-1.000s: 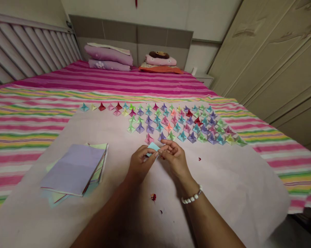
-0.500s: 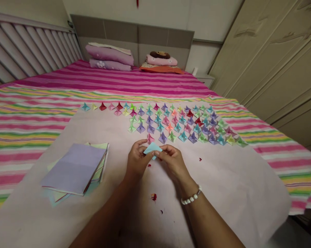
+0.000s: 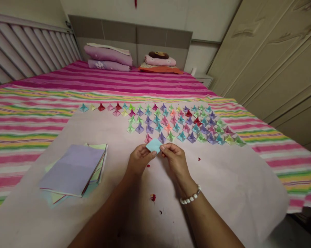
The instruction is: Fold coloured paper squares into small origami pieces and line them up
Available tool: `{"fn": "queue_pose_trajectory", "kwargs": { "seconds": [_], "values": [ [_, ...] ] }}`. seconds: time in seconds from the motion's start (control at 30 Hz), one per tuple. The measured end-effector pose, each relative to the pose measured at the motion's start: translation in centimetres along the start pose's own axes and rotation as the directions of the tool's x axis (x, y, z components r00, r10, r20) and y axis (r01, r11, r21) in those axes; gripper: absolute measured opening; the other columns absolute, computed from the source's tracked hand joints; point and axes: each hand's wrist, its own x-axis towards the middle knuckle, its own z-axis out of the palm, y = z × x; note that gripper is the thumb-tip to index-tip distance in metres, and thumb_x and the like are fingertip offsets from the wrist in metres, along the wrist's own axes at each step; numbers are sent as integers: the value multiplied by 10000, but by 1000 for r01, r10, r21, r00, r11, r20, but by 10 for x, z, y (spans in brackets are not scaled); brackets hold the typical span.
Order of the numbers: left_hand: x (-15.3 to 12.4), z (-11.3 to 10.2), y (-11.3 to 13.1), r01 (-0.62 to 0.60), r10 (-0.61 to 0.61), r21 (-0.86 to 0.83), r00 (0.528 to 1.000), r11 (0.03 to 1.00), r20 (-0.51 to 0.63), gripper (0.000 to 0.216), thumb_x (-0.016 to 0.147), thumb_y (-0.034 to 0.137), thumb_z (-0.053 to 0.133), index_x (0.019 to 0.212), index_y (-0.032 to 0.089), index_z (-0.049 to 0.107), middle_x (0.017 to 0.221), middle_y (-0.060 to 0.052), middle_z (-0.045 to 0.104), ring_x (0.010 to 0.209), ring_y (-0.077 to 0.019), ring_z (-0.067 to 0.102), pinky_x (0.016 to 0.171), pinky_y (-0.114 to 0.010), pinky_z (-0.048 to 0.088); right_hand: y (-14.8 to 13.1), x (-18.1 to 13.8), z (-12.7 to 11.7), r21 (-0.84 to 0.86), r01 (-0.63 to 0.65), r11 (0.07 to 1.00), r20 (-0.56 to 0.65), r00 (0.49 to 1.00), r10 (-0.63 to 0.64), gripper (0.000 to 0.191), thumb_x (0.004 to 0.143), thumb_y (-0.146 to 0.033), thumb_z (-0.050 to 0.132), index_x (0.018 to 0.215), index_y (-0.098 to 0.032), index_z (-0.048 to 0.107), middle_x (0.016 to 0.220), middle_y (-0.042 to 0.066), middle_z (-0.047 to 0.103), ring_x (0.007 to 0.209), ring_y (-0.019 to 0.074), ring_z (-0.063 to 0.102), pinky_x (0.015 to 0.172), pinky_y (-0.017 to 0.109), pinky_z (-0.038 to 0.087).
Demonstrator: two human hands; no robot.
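Fingertips [image 3: 151, 154] of your left hand [image 3: 139, 160] are narrowed to a pinch on the near left corner of a light-blue paper square [image 3: 153, 145], thumb on top and the other fingers curled beneath. The square is lifted just above the middle of the pale cloth [image 3: 235, 179], tilted with its far corner toward the cloth's far edge. Your right hand [image 3: 176, 159] meets it from the other side, its fingertips [image 3: 163, 148] closed on the square's right edge, so both hands hold the same piece and almost touch each other. A white bead bracelet [image 3: 190, 198] sits on your right wrist.

On the left part of the cloth lies a stack of coloured sheets [image 3: 72, 168], a lilac one on top, well apart from your hands. Near the cloth's middle, below your wrists, are a few red scraps [image 3: 153, 197]. Along the cloth's far edge, rows of small folded paper shapes [image 3: 176, 124] stand close together in many colours; the nearest ones are just beyond the square. Beneath the cloth, on every side, spreads a striped bedspread [image 3: 28, 113]. Right of the cloth stands a cream wardrobe [image 3: 274, 62].
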Motion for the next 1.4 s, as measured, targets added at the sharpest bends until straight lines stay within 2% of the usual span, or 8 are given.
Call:
{"fn": "queue_pose_trajectory", "kwargs": {
  "seconds": [0.1,0.2,0.37,0.6,0.73,0.9,1.17,1.4],
  "values": [
    [1,0,-2,113,-113,-65,994,991,4,396,552,426,834,721,138,620,707,-27,665,692,-135,633,675,-251,500,0,-2,1,35,16,999,21,1000,-17,145,643,-318,771,645,-194,696,574,-24,585,575,119,487,611,271,403],
    [3,-1,1,157,-163,-231,987,960,-8,428,509,384,865,782,139,644,672,5,621,605,-85,575,597,-204,474,-1,-4,1,69,-3,998,141,990,-6,172,693,-342,741,808,-214,735,766,18,681,730,157,582,728,302,449],
    [2,-3,9,319,-255,-404,945,857,206,354,547,242,865,812,137,654,654,24,548,539,-37,473,507,-145,419,-3,-4,1,197,-73,978,295,955,11,387,663,-272,727,1049,-253,702,1149,59,678,1071,235,586,884,360,460],
    [-8,-4,14,526,-367,-399,835,751,411,201,670,126,758,837,115,647,674,4,552,555,-36,491,537,-136,429,-6,-9,0,165,-108,980,351,935,44,159,683,-232,767,826,-212,702,763,4,702,620,129,602,680,286,491],
    [-2,-2,9,455,-373,-267,876,850,306,237,635,201,795,786,113,635,670,-11,594,565,-64,518,544,-179,417,-7,-7,-1,157,-86,984,289,957,38,125,659,-243,786,708,-190,683,624,-16,657,568,118,566,629,261,463],
    [5,-4,5,119,-106,-196,991,973,75,360,586,349,805,837,128,676,762,-44,669,708,-140,596,654,-251,456,-5,-3,-3,107,-87,990,179,982,67,134,604,-241,802,678,-182,707,620,-19,652,580,106,533,626,244,428],
    [2,-13,6,-84,71,116,991,990,111,190,690,306,728,793,150,695,623,11,622,593,-105,555,598,-229,443,-4,-5,-1,49,-140,989,184,974,129,124,597,-231,791,659,-175,700,573,-13,658,506,101,532,547,237,411],
    [6,-15,2,-79,69,101,993,992,99,151,657,259,716,783,176,713,567,22,612,545,-105,556,552,-221,445,-6,-5,0,66,-136,989,188,975,121,102,593,-200,762,685,-181,722,545,-16,652,462,99,536,511,237,423]
  ]
}}
